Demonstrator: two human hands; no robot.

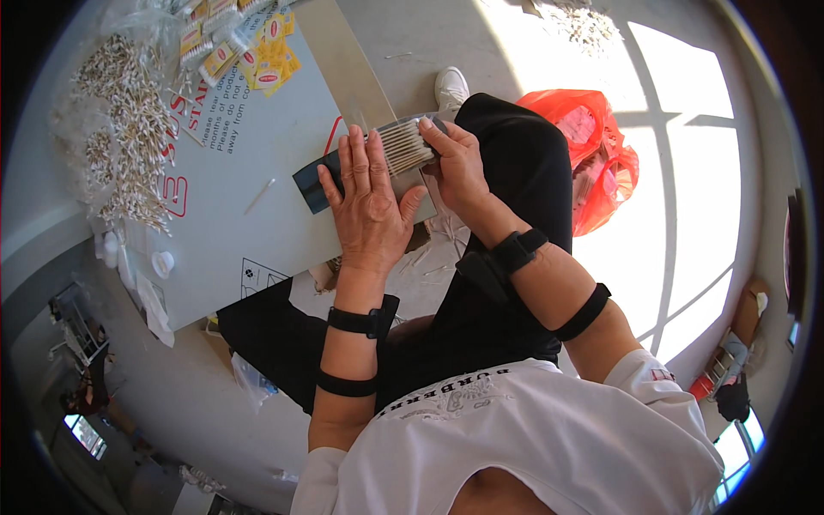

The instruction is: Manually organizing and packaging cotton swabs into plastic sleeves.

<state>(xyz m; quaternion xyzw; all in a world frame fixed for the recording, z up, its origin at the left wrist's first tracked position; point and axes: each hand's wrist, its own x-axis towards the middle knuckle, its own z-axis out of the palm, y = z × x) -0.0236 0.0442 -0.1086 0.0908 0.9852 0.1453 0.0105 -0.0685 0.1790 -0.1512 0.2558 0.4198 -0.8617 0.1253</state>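
Note:
A row of cotton swabs [403, 148] lies side by side on a dark, flat strip [311, 190], close to the table's right edge. My left hand [371, 210] rests flat across the strip, fingers stretched out, its fingertips beside the left end of the row. At the other end my right hand [459, 163] is closed on the strip, with the thumb over the swab ends. Whether the strip is a tray or a folded sheet cannot be told, as both hands cover parts of it. One loose swab [259, 196] lies on the board to the left.
A large heap of swabs [124, 129] in clear plastic fills the board's left side. Yellow-labelled packets [270, 56] lie at the far edge, a white round cap [162, 263] nearer. On the floor to the right stands a red plastic bag [614, 163] with pink contents.

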